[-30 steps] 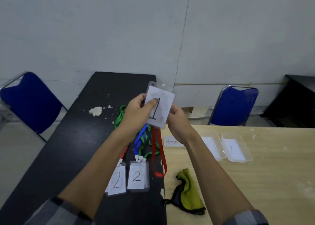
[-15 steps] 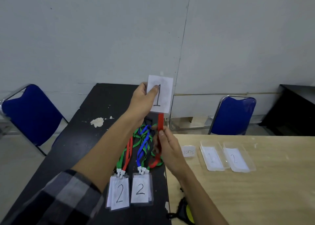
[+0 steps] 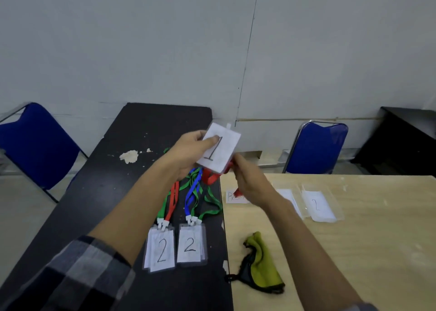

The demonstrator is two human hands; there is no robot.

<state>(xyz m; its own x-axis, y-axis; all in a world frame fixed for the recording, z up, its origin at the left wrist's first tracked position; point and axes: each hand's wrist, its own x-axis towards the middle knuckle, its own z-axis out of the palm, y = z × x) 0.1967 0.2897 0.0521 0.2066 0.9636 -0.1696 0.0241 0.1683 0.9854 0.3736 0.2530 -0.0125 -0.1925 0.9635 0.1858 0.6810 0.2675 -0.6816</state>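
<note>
Badge card point(image 3: 220, 149) marked with a hand-drawn 1 sits in my left hand point(image 3: 188, 153), raised above the far part of the black worktop point(image 3: 141, 131) and tilted to the right. My thumb lies across its face and the other fingers curl behind it, gripping it. A small clear tab sticks up from its top edge.

A bunched red lanyard point(image 3: 208, 178) hangs under the card. My right hand point(image 3: 251, 183) is just beside the card's lower right corner, fingers closed in a pinch on that red strap (a bit of red also peeks out below the palm). That hand is blurred, so I cannot tell how the strap meets the card.

Nearer to me on the black worktop lie two badges marked 2 point(image 3: 190, 246) side by side, clipped to green, red and blue straps that trail away towards my hands.

The wooden worktop point(image 3: 365, 251) adjoins on the right. On it, near the seam, lies a yellow-green cloth point(image 3: 262, 263) with a dark edge. Further off are a paper label point(image 3: 232, 197), partly hidden by my right hand, and a clear tray point(image 3: 322, 205) holding a slip marked 2.

A blue chair point(image 3: 316, 148) stands behind the wooden worktop.
</note>
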